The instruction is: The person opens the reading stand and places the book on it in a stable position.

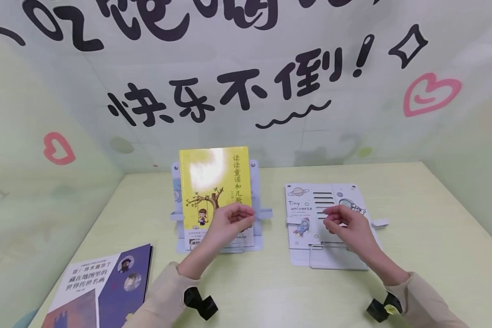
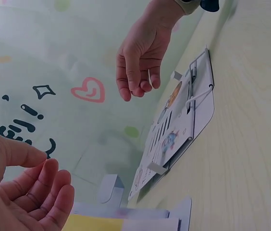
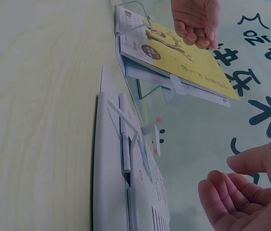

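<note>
A pale wall [image 1: 213, 141] printed with large black lettering [image 1: 243, 93] rises behind a light wood-grain surface [image 1: 279, 296]. At the far left a pink heart [image 1: 61, 160] marks the side wall, and below it a purple and white book [image 1: 102, 287] lies flat near the surface's edge, cut off by the frame. Next comes a beige left sleeve [image 1: 160, 296] with a black wrist device [image 1: 208, 309] beside its cuff. The left hand [image 1: 231, 221] hangs in the air before a yellow book [image 1: 205, 173], fingers loosely curled and empty, the thumb close to the index fingertip. That book stands almost upright on the left bookstand [image 1: 256, 187], its top rising above the back panel, with a small arm sticking out on each side. To the right, well apart from it, the right bookstand [image 1: 309, 214], printed "Tiny universe" with a planet, a rocket and an astronaut, leans farther back, its slots and pale base plate uncovered. The right hand [image 1: 350, 225] hovers before its panel without touching it, fingers softly bent and empty, a narrow gap between thumb and fingers. Past it come the right sleeve [image 1: 426, 298] and, higher on the wall, another pink heart [image 1: 424, 99].
</note>
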The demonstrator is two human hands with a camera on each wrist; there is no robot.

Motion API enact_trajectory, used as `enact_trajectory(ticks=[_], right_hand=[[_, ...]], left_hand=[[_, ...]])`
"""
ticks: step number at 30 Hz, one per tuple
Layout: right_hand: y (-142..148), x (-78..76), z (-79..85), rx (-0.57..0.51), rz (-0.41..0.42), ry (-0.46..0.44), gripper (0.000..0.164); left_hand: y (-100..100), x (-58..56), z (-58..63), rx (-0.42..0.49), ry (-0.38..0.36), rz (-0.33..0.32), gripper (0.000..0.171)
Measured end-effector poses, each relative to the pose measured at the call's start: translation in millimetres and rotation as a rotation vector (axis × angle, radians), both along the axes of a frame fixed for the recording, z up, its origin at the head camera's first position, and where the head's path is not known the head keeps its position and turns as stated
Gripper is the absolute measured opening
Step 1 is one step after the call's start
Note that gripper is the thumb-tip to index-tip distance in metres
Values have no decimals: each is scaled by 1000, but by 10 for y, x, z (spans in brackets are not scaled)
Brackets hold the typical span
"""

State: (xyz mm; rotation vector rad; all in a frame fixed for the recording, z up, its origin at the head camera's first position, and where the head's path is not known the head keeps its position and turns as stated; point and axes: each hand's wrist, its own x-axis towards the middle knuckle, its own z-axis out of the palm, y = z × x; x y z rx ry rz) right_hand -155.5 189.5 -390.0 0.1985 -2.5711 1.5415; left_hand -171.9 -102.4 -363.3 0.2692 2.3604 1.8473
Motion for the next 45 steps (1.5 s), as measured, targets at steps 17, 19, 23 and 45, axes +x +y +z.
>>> enact_trajectory(ticks=[17, 19, 23, 45], right_hand=[[268, 83, -141, -1, -34, -47, 24], [289, 95, -147, 13, -42, -48, 24], [338, 127, -168, 42, -53, -34, 24], [591, 185, -224, 369, 74, -120, 17]], left_hand=[[571, -12, -213, 15, 19, -172, 16], [628, -8, -240, 19, 9, -180, 16], [746, -8, -307, 0, -10, -181, 15], [1234, -3, -474, -510, 191, -432, 32]])
